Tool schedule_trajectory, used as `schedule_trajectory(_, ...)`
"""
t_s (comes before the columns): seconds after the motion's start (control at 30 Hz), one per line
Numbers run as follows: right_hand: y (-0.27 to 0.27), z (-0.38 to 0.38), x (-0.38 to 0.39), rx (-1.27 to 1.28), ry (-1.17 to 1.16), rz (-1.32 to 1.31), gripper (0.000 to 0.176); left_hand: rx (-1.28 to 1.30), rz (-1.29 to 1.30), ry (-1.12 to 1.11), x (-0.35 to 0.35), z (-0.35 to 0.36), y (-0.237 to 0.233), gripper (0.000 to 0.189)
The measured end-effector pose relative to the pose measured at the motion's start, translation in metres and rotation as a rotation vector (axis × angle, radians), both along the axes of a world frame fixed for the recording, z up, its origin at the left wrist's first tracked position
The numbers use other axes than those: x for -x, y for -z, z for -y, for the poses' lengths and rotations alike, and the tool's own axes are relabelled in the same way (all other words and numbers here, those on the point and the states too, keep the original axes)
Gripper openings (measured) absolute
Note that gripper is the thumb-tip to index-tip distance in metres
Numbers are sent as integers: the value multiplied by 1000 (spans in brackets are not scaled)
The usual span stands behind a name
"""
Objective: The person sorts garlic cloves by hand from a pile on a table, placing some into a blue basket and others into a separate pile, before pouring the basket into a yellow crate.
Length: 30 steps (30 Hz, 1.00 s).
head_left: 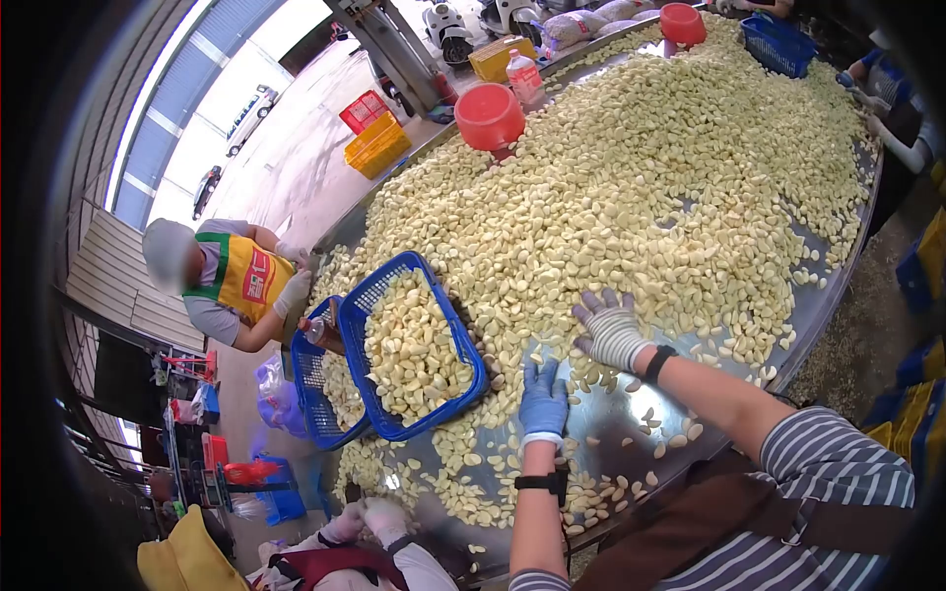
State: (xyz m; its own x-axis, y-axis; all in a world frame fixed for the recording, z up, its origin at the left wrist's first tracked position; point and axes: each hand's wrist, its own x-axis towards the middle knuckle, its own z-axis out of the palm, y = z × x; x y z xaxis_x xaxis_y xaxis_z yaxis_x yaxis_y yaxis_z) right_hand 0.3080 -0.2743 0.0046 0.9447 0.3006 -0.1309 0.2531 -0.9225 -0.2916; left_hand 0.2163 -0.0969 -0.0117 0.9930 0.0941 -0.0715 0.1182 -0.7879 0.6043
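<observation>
Your left hand [544, 399], in a blue glove, lies palm down on the bare metal of the surface [631, 414] near its edge. The fingers lie flat and close together, and the grip holds nothing. Your right hand [611, 330], in a striped knit glove, rests at the near fringe of the heap of peeled garlic cloves [631, 187]. Its fingers are fanned wide over the cloves and the grip is spread, closed on nothing.

The heap covers most of the round surface and runs away from both hands toward the far edge. Scattered cloves lie around your wrists and along the near edge. The right hand touches the heap, while the left sits just short of it on the clearer patch.

A blue basket [455, 325], heaped with cloves, stands just beside your left hand on the side away from your right. Its long axis runs roughly along the line of your left forearm, and a band of loose cloves lies between it and the hand. The left hand is plainly the nearer to it. A second blue basket [307, 394] sits beyond the first at the surface's edge, where a co-worker [241, 286] in a yellow apron reaches in. A red tub [489, 115] stands at the far edge.
</observation>
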Motion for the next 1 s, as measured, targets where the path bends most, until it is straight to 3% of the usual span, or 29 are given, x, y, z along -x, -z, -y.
schedule_trajectory(0.07, 5, -20, 37, -62, -163, -36, 75, -26, -56, -90, -16, -16, 22, 40)
schedule_trajectory(0.13, -2, -38, 70, -78, -511, -192, 74, -44, -32, -130, -13, -43, 40, 40)
schedule_trajectory(0.17, 35, -55, 85, -196, -593, -228, 72, -60, -42, -145, -4, -57, 44, 39)
schedule_trajectory(0.23, -1, -59, 80, -187, -689, -230, 70, -141, -107, -135, 27, -86, 36, 40)
schedule_trajectory(0.3, 3, -50, 41, -213, -576, -20, 67, -102, -100, -273, 70, -132, 48, 40)
schedule_trajectory(0.37, -17, -20, -14, -201, -307, 71, 59, -176, -82, -446, 113, -175, 53, 42)
schedule_trajectory(0.43, -11, 17, -68, -29, -47, 230, 58, -214, -256, -711, 128, -169, 10, 44)
schedule_trajectory(0.47, -14, 35, -86, 46, 39, 207, 58, -210, -264, -725, 130, -162, 1, 44)
schedule_trajectory(0.53, -8, 60, -95, 140, 153, 128, 60, -372, -70, -578, 131, -135, -6, 47)
schedule_trajectory(0.63, 14, 68, -75, 245, 39, 140, 62, -194, 29, -153, 124, -49, -7, 53)
schedule_trajectory(0.7, 27, 67, -55, 239, -18, 156, 61, -404, -413, 93, 120, -3, -33, 80)
schedule_trajectory(0.77, 36, 72, -35, 202, -62, 179, 61, -486, -453, 40, 135, -9, -23, 89)
schedule_trajectory(0.87, 17, 61, -9, 176, -38, 113, 60, -423, -567, -166, 167, -78, -4, 92)
schedule_trajectory(0.93, -15, 39, 23, -30, -358, 306, 35, -498, -716, -359, 174, -104, -18, 87)
schedule_trajectory(1.0, -7, 6, 61, -95, -751, 208, 19, -577, -780, -457, 178, -107, -29, 82)
